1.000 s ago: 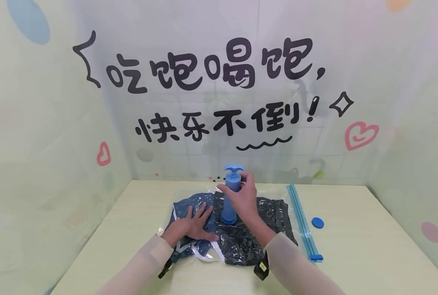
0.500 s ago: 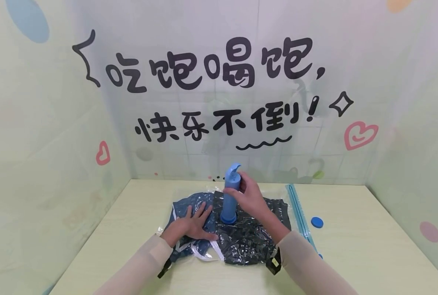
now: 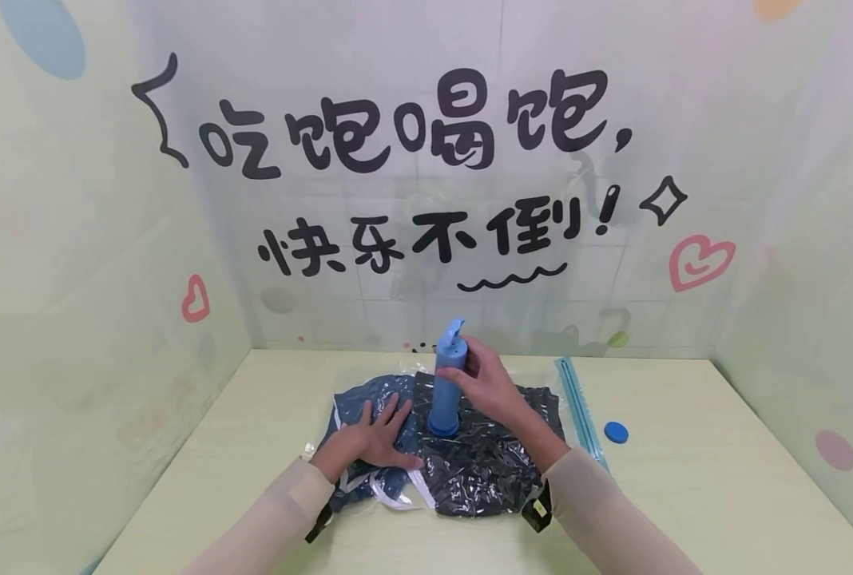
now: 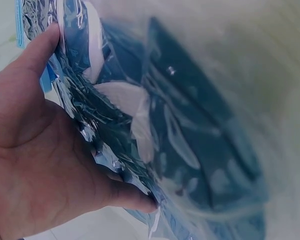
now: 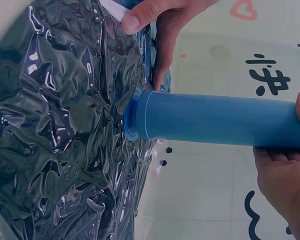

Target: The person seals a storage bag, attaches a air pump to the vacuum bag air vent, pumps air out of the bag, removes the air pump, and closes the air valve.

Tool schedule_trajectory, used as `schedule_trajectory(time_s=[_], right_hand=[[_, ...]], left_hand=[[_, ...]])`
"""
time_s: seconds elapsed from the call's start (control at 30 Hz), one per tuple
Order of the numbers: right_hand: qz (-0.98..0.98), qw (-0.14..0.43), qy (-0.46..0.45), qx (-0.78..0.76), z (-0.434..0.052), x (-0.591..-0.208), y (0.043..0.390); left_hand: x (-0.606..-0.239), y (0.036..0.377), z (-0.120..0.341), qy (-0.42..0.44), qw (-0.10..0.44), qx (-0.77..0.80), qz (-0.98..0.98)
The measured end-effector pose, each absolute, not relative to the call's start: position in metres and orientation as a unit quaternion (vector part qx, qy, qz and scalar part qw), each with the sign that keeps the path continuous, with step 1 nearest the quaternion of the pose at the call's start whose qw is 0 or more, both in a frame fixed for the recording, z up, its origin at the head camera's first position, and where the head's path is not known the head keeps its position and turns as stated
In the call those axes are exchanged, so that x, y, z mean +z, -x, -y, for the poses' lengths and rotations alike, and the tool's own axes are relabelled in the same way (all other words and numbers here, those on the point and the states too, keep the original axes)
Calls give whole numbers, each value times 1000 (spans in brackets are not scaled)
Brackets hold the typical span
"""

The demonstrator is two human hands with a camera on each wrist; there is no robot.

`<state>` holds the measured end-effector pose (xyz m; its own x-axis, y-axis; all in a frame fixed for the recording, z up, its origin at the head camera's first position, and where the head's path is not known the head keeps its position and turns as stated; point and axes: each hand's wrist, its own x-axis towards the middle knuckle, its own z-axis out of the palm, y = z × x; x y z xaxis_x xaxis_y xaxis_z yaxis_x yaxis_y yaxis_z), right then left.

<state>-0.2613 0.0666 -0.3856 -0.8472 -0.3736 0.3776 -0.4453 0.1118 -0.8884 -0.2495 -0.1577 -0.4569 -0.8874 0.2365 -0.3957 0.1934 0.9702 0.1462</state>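
The right hand (image 3: 491,390) — fingers round the pump (image 3: 446,393) — risked tilting it loose; the left hand (image 3: 373,439) lay spread on the bag (image 3: 482,463).

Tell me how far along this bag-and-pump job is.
Done, it seems: the clothes lie inside the bag, its plastic wrinkled close over the black ones. In hand: the right hand grips the pump, whose base stands on the bag; the left hand rests on the bag too. Probably left: finishing the pumping, lifting the pump off and fitting the cap, which lies apart on the table.
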Motion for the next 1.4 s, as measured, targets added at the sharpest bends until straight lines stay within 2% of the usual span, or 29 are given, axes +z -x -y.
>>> schedule_trajectory(time_s=[0.2,0.4,0.6,0.73,0.87,1.0,1.4], right_hand=[[742,32,-273,612,-68,-392,266],[776,82,-208,590,-61,-391,258],[788,141,-137,583,-55,-385,252],[789,169,-144,572,-53,-384,253],[787,180,-176,563,-56,-386,256],[767,152,-210,587,-60,-388,260],[728,-2,-312,611,-85,-382,277]], left_hand=[[-435,239,152,-110,219,49,-968],[-434,240,151,-116,230,43,-965],[-457,256,159,-133,220,46,-965],[-475,268,164,-140,216,42,-965],[-473,266,162,-141,221,39,-964],[-469,264,161,-142,225,39,-963],[-462,259,160,-145,227,55,-961]])
